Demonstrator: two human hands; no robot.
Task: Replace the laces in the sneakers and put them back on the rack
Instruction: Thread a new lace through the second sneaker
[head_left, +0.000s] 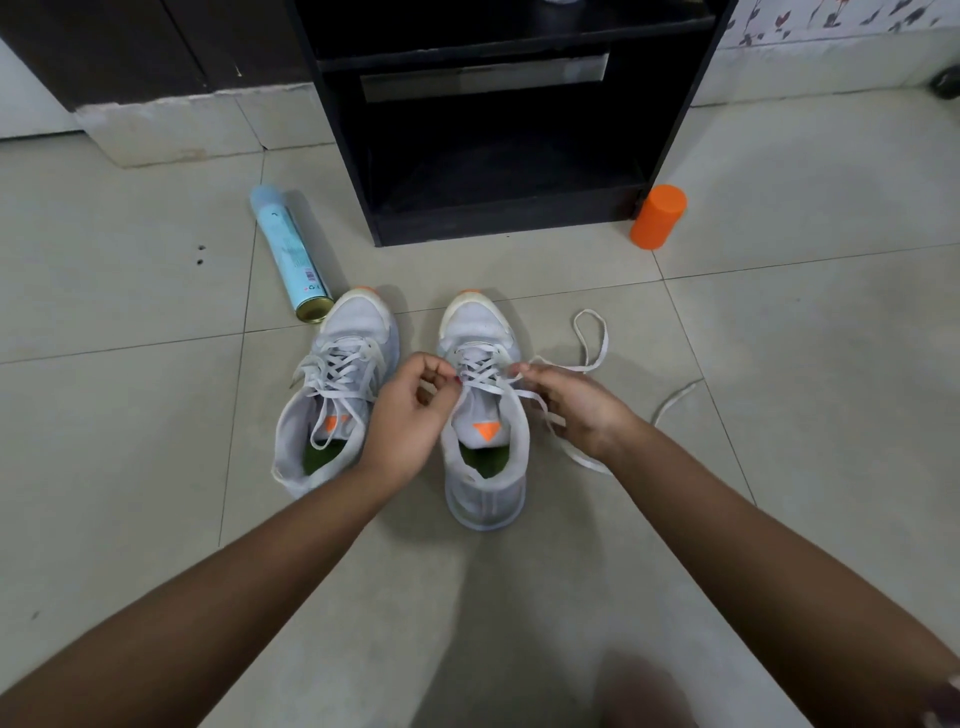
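From my remote seat I see both sneakers standing side by side on the tiled floor (779, 364), toes pointing at the black rack (675, 104) just beyond them. The working sneaker (485, 488) sits between the two hands; the other sneaker (332, 332) stands just beside it, laced, with its lace ends dropped into the opening. The left hand (410, 410) hovers at the near side of the eyelets, its fingers (436, 369) curled in and pinched on a bit of the white lace (582, 460). The right hand (576, 405) is on the opposite side of the tongue, its fingers (524, 370) closed on the same lace where it leaves the crisscross. The slack runs under that hand and out across the floor in a loop and a loose tail. A pale blue spray can (288, 249) lies near the other sneaker's toe, and an orange cylinder (658, 217) stands by the rack's corner.
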